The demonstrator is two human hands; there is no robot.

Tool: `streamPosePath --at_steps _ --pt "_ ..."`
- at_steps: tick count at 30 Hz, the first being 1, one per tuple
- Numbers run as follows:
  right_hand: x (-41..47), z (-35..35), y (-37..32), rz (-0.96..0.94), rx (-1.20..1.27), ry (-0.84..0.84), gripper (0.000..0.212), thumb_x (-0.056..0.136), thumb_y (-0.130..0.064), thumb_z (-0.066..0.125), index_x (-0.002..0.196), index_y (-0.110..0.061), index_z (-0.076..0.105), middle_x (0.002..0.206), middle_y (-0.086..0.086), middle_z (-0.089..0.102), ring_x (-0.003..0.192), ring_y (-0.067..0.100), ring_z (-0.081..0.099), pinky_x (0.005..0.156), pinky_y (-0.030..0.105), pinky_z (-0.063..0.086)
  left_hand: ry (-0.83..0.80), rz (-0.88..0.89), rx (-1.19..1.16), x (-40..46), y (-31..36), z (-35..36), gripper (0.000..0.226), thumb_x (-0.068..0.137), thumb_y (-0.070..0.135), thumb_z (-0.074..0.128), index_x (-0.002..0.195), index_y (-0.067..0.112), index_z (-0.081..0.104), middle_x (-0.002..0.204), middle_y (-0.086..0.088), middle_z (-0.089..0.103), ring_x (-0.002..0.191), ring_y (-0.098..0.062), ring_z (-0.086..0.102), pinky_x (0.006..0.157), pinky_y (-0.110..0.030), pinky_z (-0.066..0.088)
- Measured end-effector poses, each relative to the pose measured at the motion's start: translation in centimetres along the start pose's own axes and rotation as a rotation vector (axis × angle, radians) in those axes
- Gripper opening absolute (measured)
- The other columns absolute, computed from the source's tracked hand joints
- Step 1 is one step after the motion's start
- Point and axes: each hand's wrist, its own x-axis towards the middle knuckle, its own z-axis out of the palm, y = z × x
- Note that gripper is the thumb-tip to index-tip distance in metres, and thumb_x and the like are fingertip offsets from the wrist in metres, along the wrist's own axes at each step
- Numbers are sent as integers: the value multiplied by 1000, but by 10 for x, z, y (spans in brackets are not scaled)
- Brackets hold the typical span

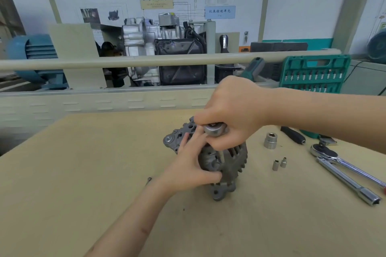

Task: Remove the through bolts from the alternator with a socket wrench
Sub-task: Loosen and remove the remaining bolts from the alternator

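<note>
Grey alternator [224, 162] upright on tan table [83, 173], gripped by left hand [191, 170]. Right hand [234, 110] curled round silver wrench head [215, 129] at twelve o'clock. Loose sockets [271, 141] at three o'clock.

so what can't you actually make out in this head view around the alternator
- Any through bolt or socket under the round silver tool head: hidden by the right hand gripping it.
- The grey cast alternator's near face: covered by the left hand.
- Green socket case sizes: too small.
- Chrome ratchet handle: cut off by the right edge.
</note>
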Motion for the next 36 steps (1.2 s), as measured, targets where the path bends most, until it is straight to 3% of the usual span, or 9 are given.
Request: streamPosePath --at_steps 3,7,9,12,16,19,22,29,36 --pt "12 0 0 -41 44 -13 27 72 -38 46 58 -15 40 40 -2 31 35 22 26 41 20 21 -105 -53 -34 2 -6 -15 67 61 19 65 98 65 33 108 59 23 114 18 26 112 -46 17" --pt "19 1 1 7 -43 -99 32 77 -46 37 67 -17 41 44 -5 33 38 19 28 42 20 19 -106 -89 -58 5 -9 -22 66 66 22 75 110 50 35 125 31 36 126 3 29 107 -26 28" --pt "21 2 -2 81 -125 -164 29 81 -45 42 72 -18 38 47 -8 31 40 11 27 43 22 19 -59 -62 -197 4 -7 -27 52 71 17 76 109 38 47 109 26 55 108 8 49 84 -9 40" --pt "23 1 -7 187 -134 -232 34 85 -43 44 63 -22 28 51 -8 33 44 6 29 43 24 20 21 28 -258 2 -1 -28 15 74 23 66 87 27 61 77 20 65 75 7 58 65 -9 44" --pt "28 -1 -14 376 -126 -327 31 90 -47 41 76 -20 38 59 -6 36 49 8 34 43 25 24 111 52 -218 3 -2 -21 27 80 23 63 80 50 66 85 3 69 80 -20 62 73 -29 49" --pt "29 3 -25 573 -131 -354 22 91 -37 42 86 -16 47 62 -4 38 50 10 36 43 25 22 122 58 -196 3 -2 -19 32 80 27 63 81 59 62 88 19 68 84 -3 61 73 -17 49" --pt "30 5 -34 668 -124 -389 15 93 -27 43 88 -15 51 61 -4 38 49 9 35 42 24 21 137 55 -229 2 -3 -17 20 75 33 62 76 53 66 93 10 68 85 1 60 73 -11 48" --pt "25 3 -35 471 -199 -145 52 84 -65 33 63 -19 43 47 -6 34 41 12 32 43 22 19 65 9 -307 -3 -10 -5 14 82 19 63 93 28 63 98 16 63 89 12 56 71 -3 41" --pt "16 2 -22 305 42 58 41 82 -45 50 58 -16 36 42 -2 30 41 21 26 45 27 19 119 -22 -295 -1 -17 2 30 82 23 63 60 44 64 108 -6 61 114 -24 47 96 -35 40"
